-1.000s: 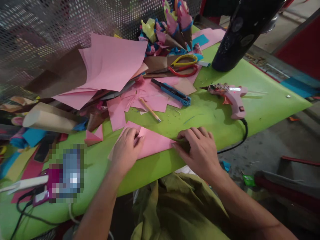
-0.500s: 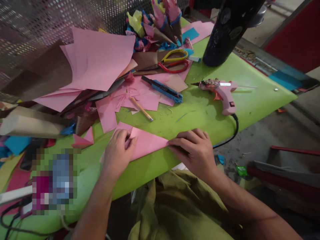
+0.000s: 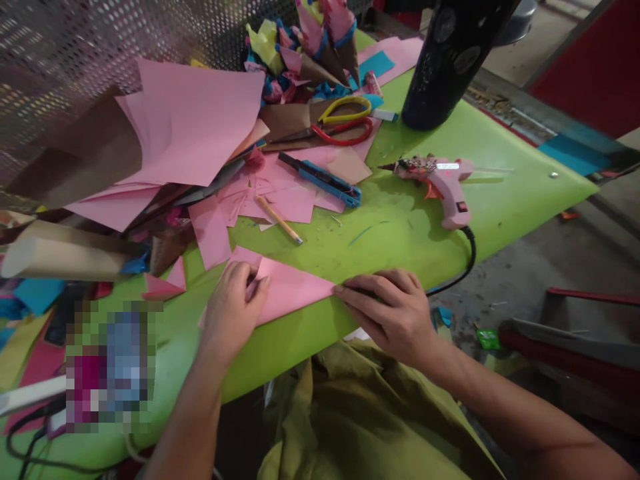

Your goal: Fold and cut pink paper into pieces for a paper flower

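A pink sheet of paper (image 3: 290, 288), folded to a point on its right, lies at the near edge of the green table. My left hand (image 3: 234, 303) is closed on its wide left end, thumb on top and fingers curled. At the sharp right tip, my right hand (image 3: 390, 307) pinches the paper between thumb and fingertips. Beyond the paper rest a pencil (image 3: 278, 220) and a blue utility knife (image 3: 323, 180). A small folded pink scrap (image 3: 167, 280) sits left of my left hand.
A pink glue gun (image 3: 445, 180) lies at the right, its cord running off the edge. Farther back are scissors (image 3: 345, 120), a dark tumbler (image 3: 455, 67), paper cones (image 3: 337, 50) and stacked pink sheets (image 3: 195, 120). A cardboard roll (image 3: 70, 250) lies at left.
Both hands keep their grip on the folded pink paper, with almost no movement. The view has shifted slightly.
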Demonstrator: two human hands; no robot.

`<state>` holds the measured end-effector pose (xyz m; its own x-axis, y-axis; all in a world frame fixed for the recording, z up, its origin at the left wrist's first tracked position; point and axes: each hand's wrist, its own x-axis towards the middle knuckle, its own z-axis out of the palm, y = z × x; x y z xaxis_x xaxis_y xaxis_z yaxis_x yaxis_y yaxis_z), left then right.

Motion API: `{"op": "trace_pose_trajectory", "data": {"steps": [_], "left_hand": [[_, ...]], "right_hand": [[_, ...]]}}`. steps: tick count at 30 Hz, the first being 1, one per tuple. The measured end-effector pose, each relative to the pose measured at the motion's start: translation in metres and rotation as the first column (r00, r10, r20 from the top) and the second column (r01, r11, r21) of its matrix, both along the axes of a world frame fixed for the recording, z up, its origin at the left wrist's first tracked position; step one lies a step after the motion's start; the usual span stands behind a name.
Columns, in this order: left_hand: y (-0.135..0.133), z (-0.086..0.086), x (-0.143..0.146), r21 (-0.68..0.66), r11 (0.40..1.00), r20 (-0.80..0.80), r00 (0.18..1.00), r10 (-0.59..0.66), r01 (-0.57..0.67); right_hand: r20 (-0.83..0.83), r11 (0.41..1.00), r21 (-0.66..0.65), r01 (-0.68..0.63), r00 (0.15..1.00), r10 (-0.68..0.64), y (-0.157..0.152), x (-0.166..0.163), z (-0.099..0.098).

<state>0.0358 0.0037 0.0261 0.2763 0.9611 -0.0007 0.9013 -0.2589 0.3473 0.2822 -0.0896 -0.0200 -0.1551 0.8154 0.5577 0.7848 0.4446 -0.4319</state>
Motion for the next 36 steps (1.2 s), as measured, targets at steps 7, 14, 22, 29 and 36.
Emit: {"op": "trace_pose_trajectory", "data": {"steps": [7, 14, 22, 29, 36], "left_hand": [[-0.0007, 0.0052, 0.0014, -0.040, 0.999, 0.001, 1.000, 0.020, -0.020], [-0.0024, 0.0025, 0.0015, -0.115, 0.991, 0.091, 0.993, 0.074, -0.064], [-0.0022, 0.0035, 0.0025, -0.139, 0.990, 0.132, 0.990, 0.055, -0.036], [-0.0004, 0.0048, 0.0031, -0.163, 0.986, 0.130, 0.990, 0.054, -0.033], [-0.0006, 0.0041, 0.0033, -0.155, 0.987, 0.116, 0.992, 0.046, -0.028]], "right_hand": [[0.029, 0.999, -0.022, -0.031, 0.999, 0.032, -0.0003, 0.0024, 0.0021], [0.044, 1.000, 0.004, -0.017, 0.999, 0.017, -0.0004, 0.0016, 0.0018], [0.046, 1.000, 0.007, -0.027, 0.999, 0.026, -0.0015, 0.0025, -0.0015], [0.042, 1.000, 0.003, -0.027, 0.999, 0.026, -0.0022, 0.0030, -0.0040], [0.037, 0.999, -0.031, -0.022, 0.999, 0.023, -0.0035, 0.0037, -0.0059]]}}
